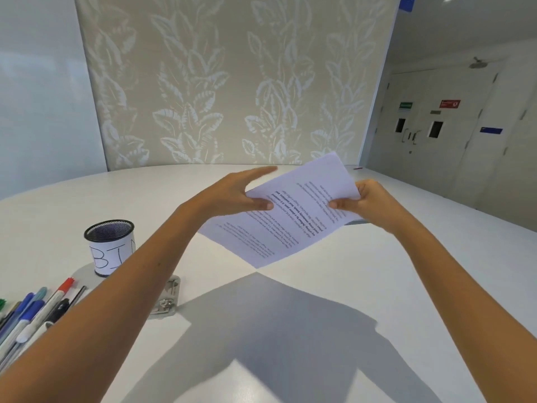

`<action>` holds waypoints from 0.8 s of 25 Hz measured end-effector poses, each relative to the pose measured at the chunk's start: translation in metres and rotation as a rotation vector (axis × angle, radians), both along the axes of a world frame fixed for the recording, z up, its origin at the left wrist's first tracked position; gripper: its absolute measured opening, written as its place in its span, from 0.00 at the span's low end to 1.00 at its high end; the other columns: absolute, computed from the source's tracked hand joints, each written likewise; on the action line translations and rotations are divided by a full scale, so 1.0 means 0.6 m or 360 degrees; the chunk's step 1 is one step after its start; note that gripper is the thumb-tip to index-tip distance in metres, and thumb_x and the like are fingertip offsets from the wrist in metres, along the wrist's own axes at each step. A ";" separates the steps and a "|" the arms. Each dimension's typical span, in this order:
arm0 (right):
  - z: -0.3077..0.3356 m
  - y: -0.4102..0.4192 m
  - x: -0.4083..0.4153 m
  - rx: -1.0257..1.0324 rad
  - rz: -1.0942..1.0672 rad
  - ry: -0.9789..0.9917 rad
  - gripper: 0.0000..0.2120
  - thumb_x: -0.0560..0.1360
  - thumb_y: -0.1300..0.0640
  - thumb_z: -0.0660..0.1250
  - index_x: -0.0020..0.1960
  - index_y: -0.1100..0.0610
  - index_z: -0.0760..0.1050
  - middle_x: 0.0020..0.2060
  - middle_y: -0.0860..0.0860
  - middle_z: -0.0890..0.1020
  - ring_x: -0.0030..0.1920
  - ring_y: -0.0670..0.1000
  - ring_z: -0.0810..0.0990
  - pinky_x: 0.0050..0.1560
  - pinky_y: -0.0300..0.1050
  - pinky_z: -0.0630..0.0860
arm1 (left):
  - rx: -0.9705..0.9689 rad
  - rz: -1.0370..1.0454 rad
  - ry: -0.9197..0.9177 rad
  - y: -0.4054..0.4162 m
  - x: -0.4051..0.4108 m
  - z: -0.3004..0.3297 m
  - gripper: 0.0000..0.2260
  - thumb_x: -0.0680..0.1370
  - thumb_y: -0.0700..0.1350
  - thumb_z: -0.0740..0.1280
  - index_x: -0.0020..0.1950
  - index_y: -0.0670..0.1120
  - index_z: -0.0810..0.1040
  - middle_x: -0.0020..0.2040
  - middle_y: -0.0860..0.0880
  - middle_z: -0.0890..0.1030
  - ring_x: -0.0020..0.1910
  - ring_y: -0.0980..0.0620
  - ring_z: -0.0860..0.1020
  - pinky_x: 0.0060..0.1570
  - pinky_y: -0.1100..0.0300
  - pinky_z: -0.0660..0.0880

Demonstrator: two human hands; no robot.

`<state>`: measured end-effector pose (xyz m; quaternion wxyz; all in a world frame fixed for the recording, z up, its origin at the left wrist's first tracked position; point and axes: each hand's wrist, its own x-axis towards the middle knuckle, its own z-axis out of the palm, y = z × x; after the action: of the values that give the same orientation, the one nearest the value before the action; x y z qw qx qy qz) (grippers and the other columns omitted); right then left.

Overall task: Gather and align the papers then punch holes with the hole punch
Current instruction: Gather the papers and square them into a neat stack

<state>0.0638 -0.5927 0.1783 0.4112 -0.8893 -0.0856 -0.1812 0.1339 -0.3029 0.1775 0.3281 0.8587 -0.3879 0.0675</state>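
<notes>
A stack of printed white papers (293,216) hangs in the air above the white table (377,286), tilted, with the text upside down to me. My left hand (232,193) holds its left edge, thumb on top and fingers stretched out behind. My right hand (369,202) pinches its right edge, thumb on the top sheet. A metal hole punch (167,301) lies on the table at the lower left, partly hidden under my left forearm.
A black mesh cup (112,245) with a paper label reading "BIN" stands left of the punch. Several pens and markers (35,312) lie at the far left edge. A leaf-patterned panel (232,82) rises behind the table. Doors stand at the right.
</notes>
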 end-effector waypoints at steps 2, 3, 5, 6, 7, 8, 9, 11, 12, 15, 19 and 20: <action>0.025 0.004 -0.003 -0.0109 0.0032 -0.0007 0.04 0.68 0.59 0.76 0.42 0.53 0.84 0.40 0.51 0.85 0.37 0.45 0.81 0.42 0.38 0.76 | -0.0047 -0.0043 0.0165 -0.008 -0.006 -0.006 0.14 0.75 0.53 0.69 0.61 0.54 0.79 0.57 0.53 0.83 0.54 0.52 0.82 0.58 0.48 0.77; 0.034 0.002 -0.004 -0.0166 0.0001 -0.0019 0.05 0.68 0.58 0.76 0.43 0.53 0.84 0.40 0.50 0.86 0.36 0.43 0.82 0.43 0.40 0.77 | -0.0109 -0.0059 0.0256 -0.009 -0.008 -0.011 0.11 0.76 0.52 0.68 0.57 0.51 0.81 0.53 0.51 0.85 0.50 0.49 0.83 0.56 0.45 0.77; 0.047 -0.007 -0.006 -0.0270 -0.0111 -0.0107 0.09 0.67 0.56 0.77 0.46 0.54 0.85 0.41 0.51 0.87 0.38 0.43 0.83 0.44 0.43 0.78 | -0.0248 -0.0067 0.0392 -0.003 -0.006 -0.024 0.11 0.77 0.51 0.67 0.55 0.48 0.82 0.51 0.47 0.86 0.49 0.45 0.84 0.55 0.43 0.78; 0.051 -0.014 -0.007 -0.0269 -0.0176 -0.0185 0.11 0.66 0.55 0.77 0.48 0.55 0.84 0.42 0.54 0.86 0.40 0.46 0.83 0.45 0.43 0.78 | -0.0325 -0.0069 0.0431 0.003 -0.004 -0.031 0.11 0.77 0.51 0.67 0.55 0.48 0.83 0.51 0.47 0.86 0.48 0.45 0.84 0.55 0.43 0.78; 0.052 -0.020 -0.008 -0.0206 -0.0226 -0.0262 0.14 0.66 0.55 0.77 0.50 0.56 0.83 0.41 0.56 0.86 0.42 0.50 0.84 0.46 0.43 0.79 | -0.0412 -0.0067 0.0460 0.011 -0.001 -0.039 0.10 0.77 0.51 0.68 0.55 0.49 0.83 0.51 0.47 0.86 0.48 0.45 0.84 0.55 0.43 0.78; 0.051 -0.025 -0.011 -0.0081 -0.0233 -0.0316 0.15 0.66 0.54 0.77 0.52 0.56 0.82 0.41 0.58 0.86 0.43 0.52 0.84 0.46 0.44 0.79 | -0.0512 -0.0056 0.0502 0.018 0.003 -0.048 0.10 0.76 0.51 0.68 0.54 0.49 0.83 0.51 0.48 0.86 0.48 0.45 0.84 0.54 0.44 0.78; 0.047 -0.026 -0.014 0.0119 -0.0165 -0.0322 0.17 0.67 0.55 0.77 0.54 0.56 0.80 0.41 0.59 0.86 0.43 0.54 0.85 0.46 0.45 0.81 | -0.0620 -0.0048 0.0566 0.026 0.007 -0.056 0.10 0.76 0.51 0.69 0.54 0.50 0.83 0.51 0.48 0.86 0.49 0.45 0.84 0.55 0.43 0.79; 0.031 -0.009 -0.017 0.0641 0.0134 -0.0213 0.22 0.66 0.58 0.76 0.59 0.58 0.76 0.44 0.59 0.86 0.46 0.57 0.86 0.46 0.48 0.83 | -0.0830 -0.0089 0.0712 0.038 0.013 -0.070 0.12 0.74 0.51 0.70 0.55 0.49 0.83 0.53 0.47 0.85 0.51 0.44 0.84 0.54 0.43 0.79; 0.020 0.004 -0.017 0.0852 0.0270 -0.0142 0.24 0.66 0.59 0.76 0.60 0.59 0.75 0.45 0.57 0.87 0.46 0.56 0.86 0.45 0.46 0.83 | -0.0929 -0.0140 0.0776 0.042 0.015 -0.076 0.13 0.74 0.51 0.70 0.56 0.49 0.82 0.54 0.47 0.85 0.52 0.44 0.84 0.54 0.44 0.79; -0.020 0.052 -0.012 0.1099 0.0471 0.0030 0.18 0.66 0.60 0.72 0.56 0.57 0.78 0.44 0.50 0.87 0.44 0.49 0.86 0.43 0.43 0.83 | -0.1150 -0.0299 0.0898 0.041 0.010 -0.084 0.13 0.75 0.49 0.69 0.58 0.48 0.81 0.56 0.46 0.84 0.54 0.44 0.83 0.49 0.50 0.80; -0.054 0.105 -0.008 0.1159 0.0459 0.0031 0.09 0.72 0.64 0.71 0.47 0.53 0.84 0.47 0.49 0.87 0.47 0.49 0.86 0.40 0.41 0.81 | -0.1221 -0.0216 0.0778 0.018 -0.010 -0.088 0.11 0.77 0.49 0.68 0.57 0.47 0.82 0.54 0.45 0.85 0.51 0.44 0.84 0.49 0.51 0.81; -0.054 0.112 -0.008 0.1184 0.0436 -0.0032 0.08 0.72 0.64 0.71 0.46 0.52 0.84 0.46 0.48 0.87 0.46 0.49 0.86 0.39 0.40 0.81 | -0.1265 -0.0160 0.0754 0.012 -0.015 -0.088 0.12 0.76 0.49 0.68 0.57 0.47 0.82 0.54 0.45 0.85 0.51 0.44 0.84 0.51 0.49 0.81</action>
<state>0.0591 -0.5256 0.1457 0.7247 -0.6581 -0.1360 -0.1520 0.1251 -0.2955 0.1248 0.7142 0.6382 -0.2875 -0.0030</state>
